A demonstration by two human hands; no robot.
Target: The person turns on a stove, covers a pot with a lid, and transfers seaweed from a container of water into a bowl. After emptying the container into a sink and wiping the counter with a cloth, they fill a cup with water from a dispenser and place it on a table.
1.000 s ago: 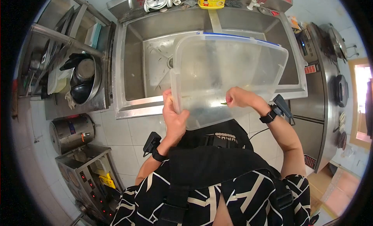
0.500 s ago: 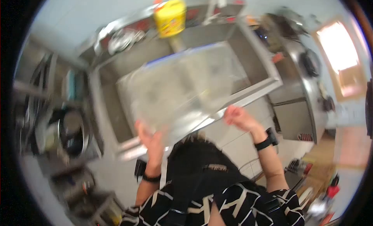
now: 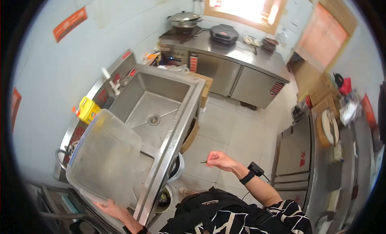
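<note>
A large translucent plastic bin (image 3: 105, 157) is tilted over the near part of the steel sink, its blue-edged rim toward the wall. My left hand (image 3: 110, 210) is at the bin's lower edge, fingers stretched out and overlapping the rim. Out over the floor, beside the sink's front edge, my right hand (image 3: 219, 160) pinches a small thin greenish scrap (image 3: 204, 162) between thumb and fingertips. Below and left of that hand stand a white bucket (image 3: 177, 168) and a second bucket (image 3: 169, 198) with green matter inside.
The steel sink (image 3: 177, 125) has a drain in its far basin. A yellow jug (image 3: 88, 110) and a white faucet (image 3: 110, 81) are along its back. A steel counter (image 3: 261, 63) carries a lidded pot (image 3: 184, 20) and a black appliance (image 3: 224, 34). Cabinets line the right.
My view has swung right, bringing the far counter and floor into sight. My right hand is now out over the floor beside the sink; my left stays near the bin.
</note>
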